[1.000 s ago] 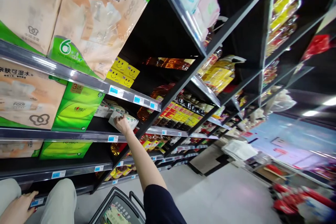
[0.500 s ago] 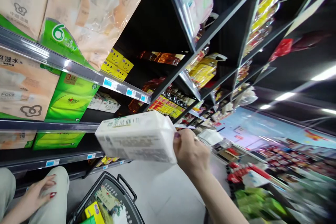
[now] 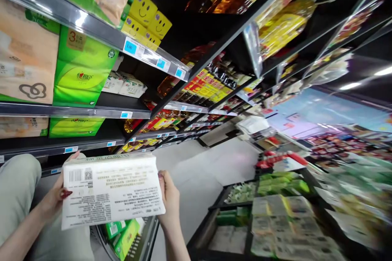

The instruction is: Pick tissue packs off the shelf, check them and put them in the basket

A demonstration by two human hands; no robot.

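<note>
A white soft pack of tissues point(image 3: 112, 189) with a barcode, a QR code and small black print is held low in front of me with its back side up. My left hand point(image 3: 56, 197) grips its left end, thumb on top. My right hand point(image 3: 169, 200) grips its right end, fingers wrapped round the edge. Under the pack stands a dark shopping basket point(image 3: 143, 238) with green packets point(image 3: 124, 234) in it. My knee point(image 3: 15, 183) in light trousers is at the lower left.
Black store shelves point(image 3: 101, 110) with price tags run along the left, holding green tissue packs point(image 3: 81, 71), yellow smiley packs point(image 3: 147, 22) and bottles of oil point(image 3: 202, 85). A low display bin point(image 3: 275, 220) with packets stands at the right. Grey floor point(image 3: 208, 167) lies between them.
My right hand took the white pack off the shelf and brought it down in front of me. My left hand left my knee and took hold of the pack's left end.
</note>
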